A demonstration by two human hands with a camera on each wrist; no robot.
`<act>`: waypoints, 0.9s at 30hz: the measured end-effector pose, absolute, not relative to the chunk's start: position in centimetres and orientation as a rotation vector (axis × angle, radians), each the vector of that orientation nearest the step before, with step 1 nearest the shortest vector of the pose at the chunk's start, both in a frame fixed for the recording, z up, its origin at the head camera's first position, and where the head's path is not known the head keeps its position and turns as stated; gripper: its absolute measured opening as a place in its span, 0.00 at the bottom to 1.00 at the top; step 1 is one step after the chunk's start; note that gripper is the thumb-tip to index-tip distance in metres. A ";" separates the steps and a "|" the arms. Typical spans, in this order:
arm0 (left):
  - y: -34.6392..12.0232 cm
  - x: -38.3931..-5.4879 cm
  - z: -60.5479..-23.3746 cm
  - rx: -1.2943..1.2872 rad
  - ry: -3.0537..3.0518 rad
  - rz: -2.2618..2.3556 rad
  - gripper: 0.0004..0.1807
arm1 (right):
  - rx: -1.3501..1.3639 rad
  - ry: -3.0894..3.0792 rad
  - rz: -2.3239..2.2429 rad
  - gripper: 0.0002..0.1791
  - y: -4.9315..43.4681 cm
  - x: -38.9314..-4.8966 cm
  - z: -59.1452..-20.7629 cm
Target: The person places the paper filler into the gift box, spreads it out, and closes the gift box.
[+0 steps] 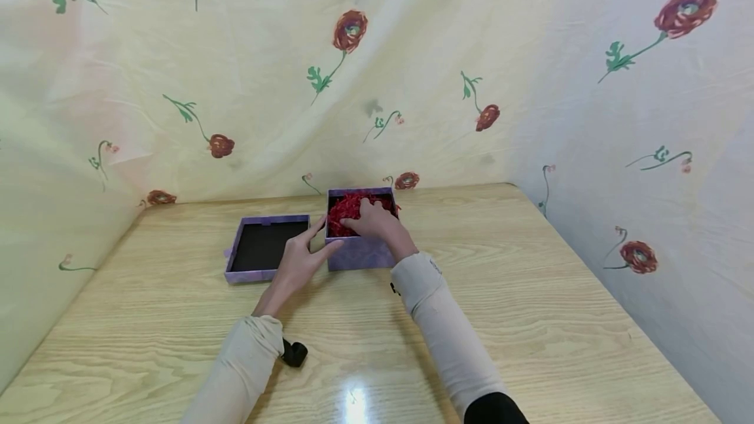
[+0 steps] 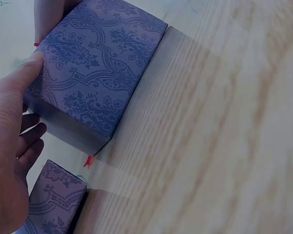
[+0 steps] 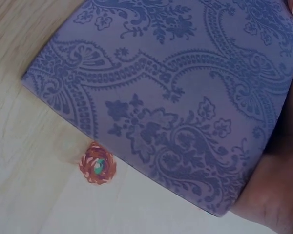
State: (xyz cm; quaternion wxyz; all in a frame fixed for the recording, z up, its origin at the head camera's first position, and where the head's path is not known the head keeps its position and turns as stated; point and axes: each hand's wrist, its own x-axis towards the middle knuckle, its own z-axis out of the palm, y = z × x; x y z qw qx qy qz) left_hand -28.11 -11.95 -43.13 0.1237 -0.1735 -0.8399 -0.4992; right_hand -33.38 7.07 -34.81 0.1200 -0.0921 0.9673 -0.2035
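Observation:
A purple patterned box (image 1: pixel 360 255) stands on the table, filled with red shredded paper (image 1: pixel 347 205). My left hand (image 1: pixel 298 260) holds the box at its near left corner, with the thumb at the front face and the fingers along the left side. In the left wrist view the left thumb (image 2: pixel 31 70) lies at the box's top edge. My right hand (image 1: pixel 377 221) reaches over the front rim into the box, thumb spread from the fingers, touching the shredded paper. In the right wrist view the box's front wall (image 3: pixel 161 97) hides most of that hand.
Left of the box lies its purple lid (image 1: pixel 250 277), with the black inside (image 1: pixel 262 246) facing up. The wooden table (image 1: pixel 530 319) meets a flower-printed cloth (image 1: pixel 265 84) at the back and sides. Red strands poke out over the box rim.

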 end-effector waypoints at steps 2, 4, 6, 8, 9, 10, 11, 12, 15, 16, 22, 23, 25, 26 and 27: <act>-11.9 -28.1 -43.2 -0.508 -2.445 -1.456 0.39 | -0.262 2.838 -0.568 0.45 7.0 -33.2 -34.8; -11.9 -28.1 -43.2 -0.507 -2.443 -1.456 0.39 | -0.256 2.858 -0.539 0.45 6.8 -33.0 -34.8; -11.8 -28.2 -43.2 -0.509 -2.440 -1.458 0.39 | -0.256 2.885 -0.507 0.44 6.6 -32.5 -34.6; -11.8 -28.2 -43.2 -0.509 -2.438 -1.441 0.39 | -0.259 2.917 -0.480 0.45 6.4 -32.0 -34.4; -11.8 -28.2 -43.3 -0.509 -2.436 -1.436 0.39 | -0.260 2.933 -0.472 0.45 6.3 -31.7 -34.3; -11.8 -28.2 -43.3 -0.511 -2.432 -1.429 0.39 | -0.262 2.948 -0.463 0.45 6.2 -31.4 -34.1; -11.8 -28.2 -43.3 -0.514 -2.429 -1.425 0.39 | -0.265 2.963 -0.455 0.44 6.1 -31.1 -34.0; -11.8 -28.2 -43.3 -0.517 -2.425 -1.421 0.39 | -0.266 2.977 -0.450 0.45 6.1 -30.9 -33.9; -11.8 -28.3 -43.2 -0.523 -2.412 -1.412 0.39 | -0.259 3.014 -0.456 0.44 5.9 -30.3 -33.5; -11.8 -28.3 -43.2 -0.525 -2.410 -1.409 0.39 | -0.257 3.023 -0.463 0.44 5.9 -30.2 -33.4; -11.7 -28.2 -43.1 -0.525 -2.414 -1.399 0.39 | -0.249 3.054 -0.481 0.44 6.1 -30.3 -33.4; -11.8 -28.2 -43.1 -0.522 -2.417 -1.403 0.38 | -0.247 3.051 -0.483 0.44 6.2 -30.4 -33.5; -11.8 -28.2 -43.1 -0.517 -2.426 -1.410 0.38 | -0.241 3.040 -0.492 0.44 6.4 -30.7 -33.9; -11.8 -28.2 -43.1 -0.514 -2.432 -1.414 0.38 | -0.241 3.032 -0.499 0.44 6.5 -30.9 -34.1; -11.8 -28.1 -43.1 -0.513 -2.437 -1.423 0.39 | -0.239 3.023 -0.504 0.44 6.5 -31.1 -34.3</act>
